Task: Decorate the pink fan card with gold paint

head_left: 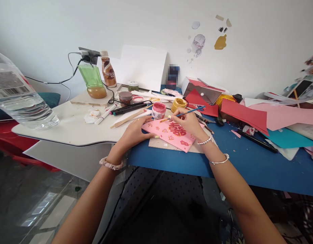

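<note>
Delicately, the right hand (pixel 184 123) pinches a paintbrush (pixel 190 113).

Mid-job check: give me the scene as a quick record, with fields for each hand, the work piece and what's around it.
Left hand: resting on pink card
Right hand: holding paintbrush, tip at card's edge
Card markings: red characters
Card support: wooden board
Nearby: pink paint jar, gold paint jar
Rest: blue tabletop, red paper, water bottle
</note>
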Motion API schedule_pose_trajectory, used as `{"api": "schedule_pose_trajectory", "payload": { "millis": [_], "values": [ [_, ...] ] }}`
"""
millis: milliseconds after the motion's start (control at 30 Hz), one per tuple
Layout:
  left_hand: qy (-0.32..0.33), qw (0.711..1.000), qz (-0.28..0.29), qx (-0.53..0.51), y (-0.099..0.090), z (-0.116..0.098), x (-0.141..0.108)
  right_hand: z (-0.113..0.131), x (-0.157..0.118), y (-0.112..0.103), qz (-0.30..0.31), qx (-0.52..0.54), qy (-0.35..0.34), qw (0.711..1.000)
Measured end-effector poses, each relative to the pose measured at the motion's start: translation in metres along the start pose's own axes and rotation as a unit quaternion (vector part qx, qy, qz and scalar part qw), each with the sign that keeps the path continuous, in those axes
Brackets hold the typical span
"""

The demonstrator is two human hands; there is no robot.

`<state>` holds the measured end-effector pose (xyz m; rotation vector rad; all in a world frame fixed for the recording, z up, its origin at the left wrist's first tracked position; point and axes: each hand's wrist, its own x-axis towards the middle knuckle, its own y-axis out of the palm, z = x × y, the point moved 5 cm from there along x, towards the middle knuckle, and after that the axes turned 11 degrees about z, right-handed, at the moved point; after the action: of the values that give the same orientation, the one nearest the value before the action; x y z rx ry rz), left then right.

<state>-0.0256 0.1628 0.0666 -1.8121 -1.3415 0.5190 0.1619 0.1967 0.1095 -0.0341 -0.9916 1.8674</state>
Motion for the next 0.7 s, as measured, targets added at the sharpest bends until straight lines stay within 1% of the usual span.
{"api": "schedule_pose_trajectory", "payload": {
  "millis": [267, 467, 700],
  "values": [
    [0.003, 1.0, -0.001, 0.003, 0.0004, 0.0003, -0.0004, -0.0001, -0.0003, 0.0003, 0.007, -0.005, -0.008, 1.0],
    [0.004, 1.0, -0.001, 0.002, 0.0002, 0.0001, -0.0009, 0.0004, -0.0002, -0.0008, -0.006, -0.031, -0.001, 1.0],
    [0.004, 1.0, 0.0, 0.002, -0.0005, -0.0006, -0.0007, -0.0005, -0.0006, -0.0011, -0.008, -0.019, 0.001, 1.0]
  ]
}}
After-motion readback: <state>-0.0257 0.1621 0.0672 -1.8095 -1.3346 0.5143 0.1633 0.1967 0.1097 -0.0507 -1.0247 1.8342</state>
